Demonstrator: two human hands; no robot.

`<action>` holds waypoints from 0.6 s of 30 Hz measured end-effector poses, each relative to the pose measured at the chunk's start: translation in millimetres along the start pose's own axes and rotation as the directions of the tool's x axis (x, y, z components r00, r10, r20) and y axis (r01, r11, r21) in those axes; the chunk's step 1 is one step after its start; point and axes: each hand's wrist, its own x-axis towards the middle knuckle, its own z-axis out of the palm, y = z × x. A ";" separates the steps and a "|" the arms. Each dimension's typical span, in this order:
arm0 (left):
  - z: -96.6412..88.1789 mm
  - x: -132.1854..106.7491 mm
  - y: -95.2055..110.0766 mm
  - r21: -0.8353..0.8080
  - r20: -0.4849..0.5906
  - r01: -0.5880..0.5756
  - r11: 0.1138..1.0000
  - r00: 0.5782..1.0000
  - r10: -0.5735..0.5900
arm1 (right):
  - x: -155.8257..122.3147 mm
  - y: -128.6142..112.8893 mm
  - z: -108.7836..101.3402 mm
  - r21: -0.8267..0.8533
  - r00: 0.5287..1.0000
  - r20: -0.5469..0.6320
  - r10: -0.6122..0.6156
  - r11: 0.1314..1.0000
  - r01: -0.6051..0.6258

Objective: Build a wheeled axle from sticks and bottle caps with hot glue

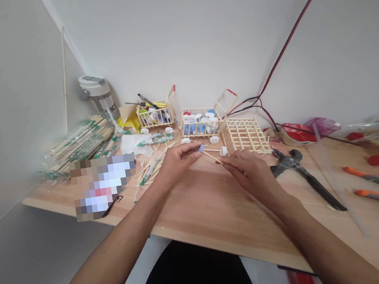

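Head view: at twelve o'clock, the left hand (178, 162) nearly closes in a pinch on one end of a pale, thin wooden stick (212, 156). The right hand (251, 174) pinches the other end, apparently steadying it between them.

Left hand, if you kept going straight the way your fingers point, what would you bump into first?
Probably the thin wooden stick just past the fingertips of the left hand, with a white bottle cap on its end. Depth is hard to judge from this view.
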 end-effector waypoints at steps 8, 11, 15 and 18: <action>5.0 -1.7 3.7 -0.137 -0.055 0.156 0.978 0.985 -0.165 | 1.1 -4.1 -3.0 -0.021 0.995 -0.024 0.096 0.995 -0.096; 5.5 -2.6 4.1 -0.115 -0.034 0.177 0.977 0.983 -0.182 | 1.2 -4.7 -2.8 -0.069 0.995 -0.019 0.099 0.993 -0.100; 5.1 -3.5 4.1 -0.063 -0.045 0.190 0.980 0.980 -0.193 | 1.2 -4.9 -1.6 -0.101 0.996 -0.013 0.092 0.991 -0.093; 4.3 -4.0 5.2 -0.039 -0.045 0.199 0.979 0.979 -0.201 | 1.0 -4.7 -1.5 -0.109 0.996 -0.007 0.084 0.990 -0.084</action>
